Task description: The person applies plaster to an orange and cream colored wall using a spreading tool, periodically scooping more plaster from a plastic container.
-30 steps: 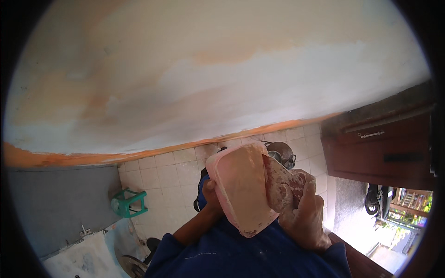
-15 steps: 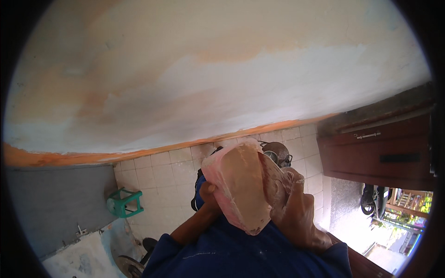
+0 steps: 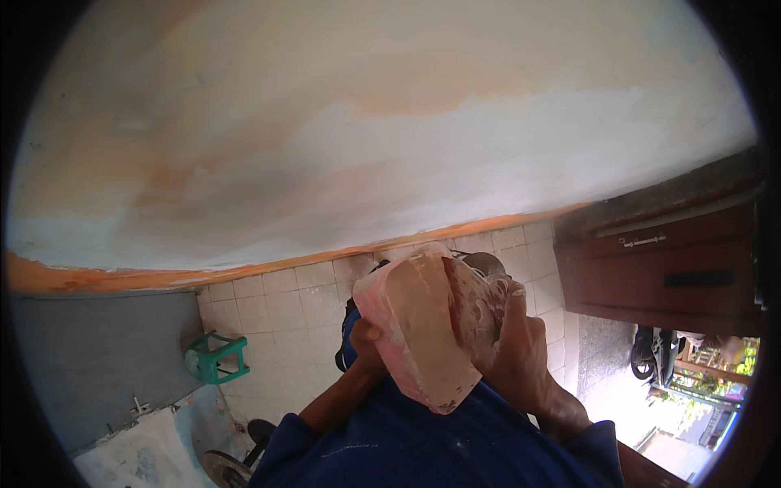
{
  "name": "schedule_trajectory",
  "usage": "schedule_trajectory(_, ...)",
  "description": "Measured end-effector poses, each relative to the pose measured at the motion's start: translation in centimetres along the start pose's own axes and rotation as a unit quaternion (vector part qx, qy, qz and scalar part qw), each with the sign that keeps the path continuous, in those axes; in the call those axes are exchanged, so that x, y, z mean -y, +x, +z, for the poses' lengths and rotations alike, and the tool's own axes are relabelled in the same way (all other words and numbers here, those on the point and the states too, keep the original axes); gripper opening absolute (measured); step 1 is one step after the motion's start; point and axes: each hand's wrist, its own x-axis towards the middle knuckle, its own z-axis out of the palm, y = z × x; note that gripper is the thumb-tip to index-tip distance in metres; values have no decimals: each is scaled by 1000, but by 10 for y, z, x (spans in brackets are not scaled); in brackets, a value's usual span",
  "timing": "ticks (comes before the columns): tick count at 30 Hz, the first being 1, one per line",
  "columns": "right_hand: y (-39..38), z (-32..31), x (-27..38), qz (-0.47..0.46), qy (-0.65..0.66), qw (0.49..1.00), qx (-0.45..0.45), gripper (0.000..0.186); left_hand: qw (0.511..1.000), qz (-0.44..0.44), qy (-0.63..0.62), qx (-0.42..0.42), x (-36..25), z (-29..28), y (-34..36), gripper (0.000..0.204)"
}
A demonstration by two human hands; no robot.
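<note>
In front of my chest I hold a pale pink, angular plastic tub [image 3: 419, 342], its inner face tan and its rim caked with whitish paste. My left hand [image 3: 366, 346] is closed on the tub's left edge, with the thumb over the rim. At the right side of the tub, my right hand [image 3: 521, 350] is closed round a flat reddish-brown scraper [image 3: 462, 297] smeared with paste. The scraper's edge lies against or just over the tub's inside; whether they touch I cannot tell. Its handle is hidden by my fingers.
A wall [image 3: 390, 163] patched white over orange rises ahead. White tiled floor [image 3: 285, 309] lies below, with a green plastic stool [image 3: 218, 358] at the left. A dark rounded thing [image 3: 486, 262] is partly hidden behind the tub. On the right are a brown door [image 3: 651, 260] and a motorbike [image 3: 647, 358] outside.
My right hand and the scraper have shifted a little left and up, farther over the tub. The dark rounded thing behind is now more covered. My left hand and the tub have hardly moved.
</note>
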Motion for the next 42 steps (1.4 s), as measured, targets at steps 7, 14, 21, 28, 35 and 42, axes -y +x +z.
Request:
schedule_trajectory(7,11,1,14,89,-35,991,95,33,995,-61,-61,41,8,-7,1,81)
schedule_trajectory(14,-11,-23,11,14,-7,1000,-8,37,981,-99,-102,132,8,-19,7,78)
schedule_trajectory(21,-27,-17,9,-35,-26,995,-89,30,985,-81,-91,119,6,-9,7,69)
schedule_trajectory(28,-30,-8,-1,21,-30,999,-29,39,985,-100,-89,112,12,-8,10,65)
schedule_trajectory(35,-21,-11,10,82,-31,995,50,34,986,-106,-77,100,14,-9,7,60)
schedule_trajectory(42,-21,-4,10,75,-34,996,46,31,990,-96,-52,85,15,-9,8,56)
